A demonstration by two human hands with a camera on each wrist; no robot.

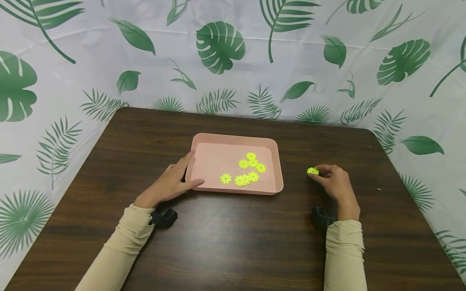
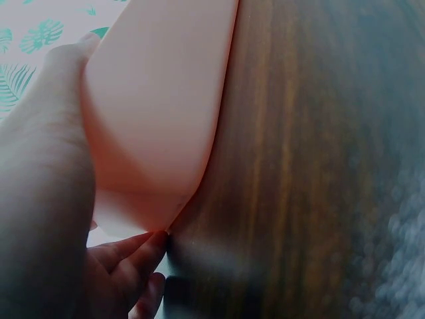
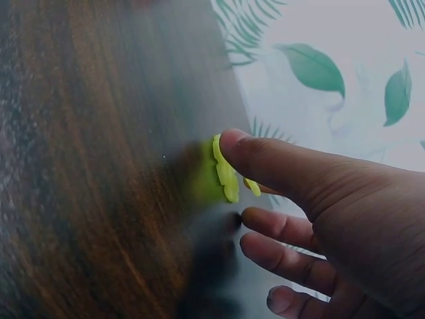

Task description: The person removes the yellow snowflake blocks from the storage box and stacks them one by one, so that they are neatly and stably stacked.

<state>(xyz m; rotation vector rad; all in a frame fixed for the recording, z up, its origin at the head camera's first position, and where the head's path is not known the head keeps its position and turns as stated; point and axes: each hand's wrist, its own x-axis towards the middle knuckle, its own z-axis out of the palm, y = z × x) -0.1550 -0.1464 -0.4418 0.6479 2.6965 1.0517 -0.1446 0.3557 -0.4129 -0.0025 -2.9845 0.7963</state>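
Observation:
A shallow pink tray (image 1: 211, 161) lies on the table, with several bright yellow-green notched plastic discs (image 1: 225, 178) in its middle and right part. My left hand (image 1: 171, 180) grips the tray's left front corner, thumb over the front rim and fingers along the left side. The left wrist view shows those fingertips (image 2: 156, 240) against the tray's lower corner. Right of the tray, my right hand (image 1: 335, 184) pinches a notched disc (image 1: 312, 171) between thumb and fingers, close above the tabletop. In the right wrist view the thumb partly covers this disc (image 3: 226, 174); a second yellow edge shows behind it.
The dark wood table (image 1: 233, 238) ends at the back against a white cloth (image 1: 153, 76) printed with green leaves. A tiny light speck (image 1: 379, 189) lies right of my right hand. Each wrist wears a black band (image 1: 164, 218).

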